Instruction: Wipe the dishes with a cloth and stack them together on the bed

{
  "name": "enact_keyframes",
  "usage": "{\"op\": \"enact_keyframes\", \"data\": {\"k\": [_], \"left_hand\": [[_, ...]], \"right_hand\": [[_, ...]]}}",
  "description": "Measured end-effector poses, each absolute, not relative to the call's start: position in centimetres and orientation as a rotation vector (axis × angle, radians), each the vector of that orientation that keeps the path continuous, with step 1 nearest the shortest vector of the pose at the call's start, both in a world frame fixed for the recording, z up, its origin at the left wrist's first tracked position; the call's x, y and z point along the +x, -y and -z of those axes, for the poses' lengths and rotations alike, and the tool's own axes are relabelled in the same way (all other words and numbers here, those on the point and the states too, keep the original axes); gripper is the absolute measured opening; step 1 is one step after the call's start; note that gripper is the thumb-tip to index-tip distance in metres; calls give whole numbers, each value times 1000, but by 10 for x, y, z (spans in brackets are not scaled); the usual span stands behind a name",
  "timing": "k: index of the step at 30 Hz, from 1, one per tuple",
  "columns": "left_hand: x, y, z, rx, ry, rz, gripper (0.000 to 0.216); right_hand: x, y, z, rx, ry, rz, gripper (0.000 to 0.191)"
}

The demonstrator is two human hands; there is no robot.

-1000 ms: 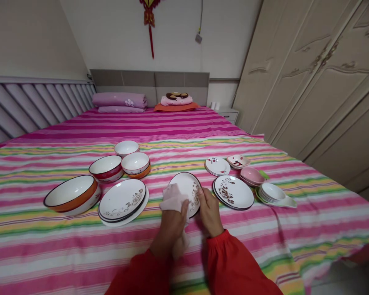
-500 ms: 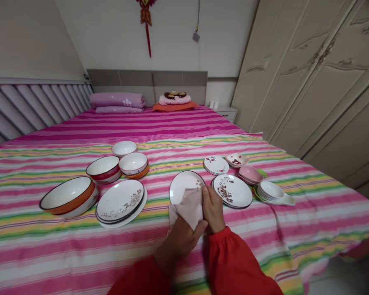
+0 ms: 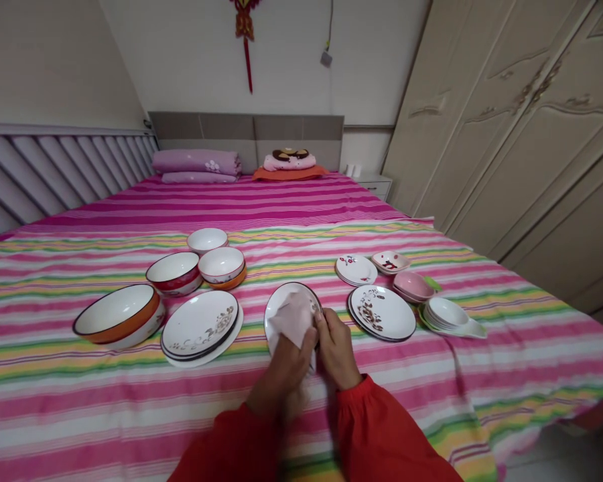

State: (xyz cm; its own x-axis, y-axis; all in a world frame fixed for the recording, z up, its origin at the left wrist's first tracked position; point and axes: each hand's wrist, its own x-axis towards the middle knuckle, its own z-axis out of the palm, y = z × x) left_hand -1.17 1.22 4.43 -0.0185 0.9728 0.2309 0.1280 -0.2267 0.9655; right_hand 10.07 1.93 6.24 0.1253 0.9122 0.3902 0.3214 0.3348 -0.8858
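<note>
Wiping step, mid-stroke. Left hand (image 3: 284, 365) fingers clamp pink cloth (image 3: 294, 320) against plate (image 3: 281, 309) on bed (image 3: 80, 395); right hand (image 3: 336, 348) fingers pinch plate's near-right rim. Next move likely calls for steadying the plate, sweeping uncovered left face.

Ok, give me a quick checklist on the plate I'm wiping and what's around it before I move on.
1. Pale pink cloth pressed on the white dark-rimmed plate by the left hand: ok.
2. Right hand steadying the plate's right edge: ok.
3. Plate flat on the striped bedsheet: ok.
4. Apart from the stacked floral plates to its left: ok.
5. Plate wiped clean: cannot tell.
</note>
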Motion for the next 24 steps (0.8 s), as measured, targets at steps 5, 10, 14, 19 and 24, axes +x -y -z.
{"op": "enact_keyframes", "data": {"k": [5, 10, 14, 19, 24], "left_hand": [[-6, 4, -47, 1799, -1084, -1089, 45], [-10, 3, -48, 1756, -1114, -1155, 50], [-10, -11, -57, 1237, -1311, -1494, 59], [-19, -27, -77, 492, -947, -1461, 55], [-34, -24, -83, 396, -851, -1376, 47]], "right_hand": [[112, -28, -60, -1286, 1293, -585, 38], [125, -38, -62, -1323, 977, -614, 44], [129, -39, -66, -1264, 842, -739, 43], [117, -31, -73, -1129, 1004, -920, 42], [112, -30, -75, -1017, 1123, -1144, 42]]}}
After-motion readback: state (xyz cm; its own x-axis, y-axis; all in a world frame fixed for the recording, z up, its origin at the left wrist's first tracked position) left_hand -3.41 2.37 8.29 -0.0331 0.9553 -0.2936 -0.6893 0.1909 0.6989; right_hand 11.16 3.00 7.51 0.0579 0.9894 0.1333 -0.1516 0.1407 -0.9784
